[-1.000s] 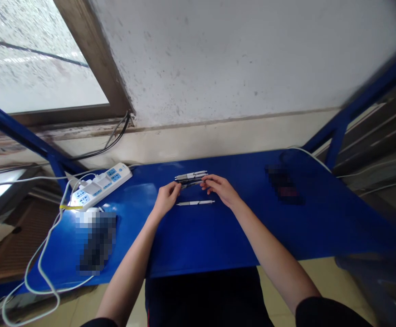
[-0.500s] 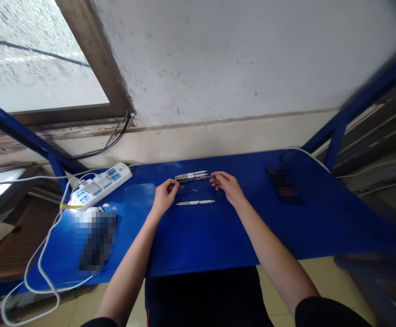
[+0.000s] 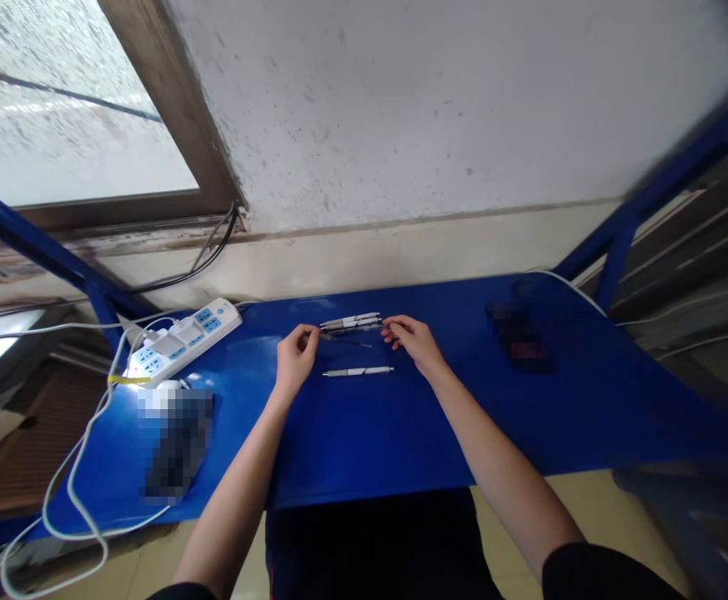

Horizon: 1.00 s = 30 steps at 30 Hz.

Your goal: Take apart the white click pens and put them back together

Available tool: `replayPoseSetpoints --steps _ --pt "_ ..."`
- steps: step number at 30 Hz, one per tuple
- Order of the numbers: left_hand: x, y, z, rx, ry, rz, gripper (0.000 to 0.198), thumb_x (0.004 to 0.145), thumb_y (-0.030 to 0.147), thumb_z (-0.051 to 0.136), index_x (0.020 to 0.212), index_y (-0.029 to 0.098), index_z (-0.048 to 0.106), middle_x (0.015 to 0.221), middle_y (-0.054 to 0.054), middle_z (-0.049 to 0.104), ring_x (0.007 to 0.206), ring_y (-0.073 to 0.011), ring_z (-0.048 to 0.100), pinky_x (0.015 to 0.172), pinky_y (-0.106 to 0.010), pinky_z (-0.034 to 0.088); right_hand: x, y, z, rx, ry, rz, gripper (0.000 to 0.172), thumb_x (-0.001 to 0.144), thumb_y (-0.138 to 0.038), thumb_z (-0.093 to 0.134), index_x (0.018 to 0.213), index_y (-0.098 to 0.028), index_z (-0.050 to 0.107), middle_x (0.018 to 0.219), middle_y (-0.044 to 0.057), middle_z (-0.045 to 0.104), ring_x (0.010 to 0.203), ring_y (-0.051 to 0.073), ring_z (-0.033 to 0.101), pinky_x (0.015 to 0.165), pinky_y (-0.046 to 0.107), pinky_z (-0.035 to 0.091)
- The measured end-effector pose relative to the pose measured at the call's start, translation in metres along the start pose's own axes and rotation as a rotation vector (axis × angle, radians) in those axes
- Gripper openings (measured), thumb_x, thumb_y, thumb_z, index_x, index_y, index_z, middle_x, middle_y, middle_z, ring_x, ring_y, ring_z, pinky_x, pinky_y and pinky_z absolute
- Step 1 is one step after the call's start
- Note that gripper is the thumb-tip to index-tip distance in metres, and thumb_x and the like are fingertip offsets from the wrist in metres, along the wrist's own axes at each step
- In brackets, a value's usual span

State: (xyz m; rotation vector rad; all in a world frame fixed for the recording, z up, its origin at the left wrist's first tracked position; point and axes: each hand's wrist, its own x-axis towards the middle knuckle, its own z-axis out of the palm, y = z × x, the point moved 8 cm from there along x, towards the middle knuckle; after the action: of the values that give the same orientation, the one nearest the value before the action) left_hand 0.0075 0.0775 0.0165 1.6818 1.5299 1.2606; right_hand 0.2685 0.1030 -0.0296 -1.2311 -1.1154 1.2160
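Several white and grey pens [image 3: 351,322] lie side by side near the back of a blue table [image 3: 369,433]. My left hand [image 3: 294,358] pinches the left end of a thin dark refill [image 3: 346,340] that points right, just in front of the pens. My right hand [image 3: 414,342] is curled with its fingertips at the right end of the pen group; what they grip is too small to make out. One white pen [image 3: 358,372] lies alone on the table between my two hands, nearer to me.
A white power strip [image 3: 182,340] with blue sockets and white cables [image 3: 82,467] sits at the table's left. Blurred dark objects lie at front left [image 3: 176,446] and back right [image 3: 519,337]. A wall and window frame stand behind the table.
My hands have drawn apart: the left has pulled a thin dark refill out to the left, while the right has stayed at the right end of the pen group.
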Motion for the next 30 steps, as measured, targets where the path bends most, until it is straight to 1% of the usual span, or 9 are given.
replayPoseSetpoints --steps 4,7,13,19,27,30 --pt "0.0 -0.001 -0.005 -0.008 0.045 -0.012 0.028 0.087 0.042 0.053 0.088 0.018 0.066 0.065 -0.001 0.061 0.058 -0.0135 0.054 0.055 -0.023 0.038 -0.001 0.004 0.0 0.176 -0.021 0.097 0.027 0.068 -0.035 0.068 0.09 -0.019 0.068 0.077 0.005 0.07 0.066 0.016 0.063 0.053 0.026 0.045" --pt "0.001 -0.004 -0.006 0.008 0.053 -0.017 0.028 0.087 0.042 0.053 0.087 0.018 0.066 0.065 -0.001 0.061 0.057 -0.0133 0.054 0.055 -0.023 0.038 -0.001 0.005 -0.001 0.261 -0.015 0.135 0.027 0.066 -0.034 0.071 0.088 -0.02 0.067 0.079 0.005 0.07 0.069 0.017 0.064 0.055 0.026 0.045" --pt "0.001 -0.004 -0.005 0.062 0.055 -0.007 0.028 0.087 0.042 0.053 0.086 0.018 0.066 0.065 -0.001 0.062 0.056 -0.0125 0.052 0.055 -0.023 0.038 0.0 0.009 -0.005 0.285 0.008 0.164 0.022 0.066 -0.032 0.071 0.084 -0.021 0.068 0.081 0.005 0.07 0.07 0.017 0.064 0.056 0.027 0.046" --pt "0.001 -0.003 -0.011 0.06 0.105 -0.003 0.029 0.087 0.043 0.052 0.087 0.018 0.066 0.065 -0.001 0.061 0.056 -0.0125 0.052 0.054 -0.022 0.037 0.001 0.012 -0.007 0.323 0.024 0.172 0.023 0.065 -0.031 0.072 0.084 -0.021 0.068 0.08 0.004 0.07 0.071 0.017 0.064 0.057 0.027 0.046" --pt "0.0 -0.007 -0.015 0.154 0.136 -0.019 0.026 0.085 0.042 0.054 0.084 0.019 0.066 0.059 0.002 0.057 0.053 -0.0124 0.05 0.055 -0.023 0.036 0.001 0.011 -0.008 0.309 0.022 0.157 0.024 0.065 -0.032 0.072 0.085 -0.021 0.067 0.081 0.004 0.07 0.071 0.017 0.064 0.057 0.027 0.045" --pt "0.001 -0.008 -0.017 0.103 0.156 -0.026 0.024 0.084 0.042 0.055 0.084 0.02 0.064 0.061 0.002 0.057 0.055 -0.0125 0.052 0.056 -0.023 0.038 0.001 0.01 -0.008 0.298 0.032 0.161 0.023 0.065 -0.034 0.072 0.084 -0.021 0.067 0.079 0.004 0.069 0.071 0.017 0.063 0.056 0.027 0.045"
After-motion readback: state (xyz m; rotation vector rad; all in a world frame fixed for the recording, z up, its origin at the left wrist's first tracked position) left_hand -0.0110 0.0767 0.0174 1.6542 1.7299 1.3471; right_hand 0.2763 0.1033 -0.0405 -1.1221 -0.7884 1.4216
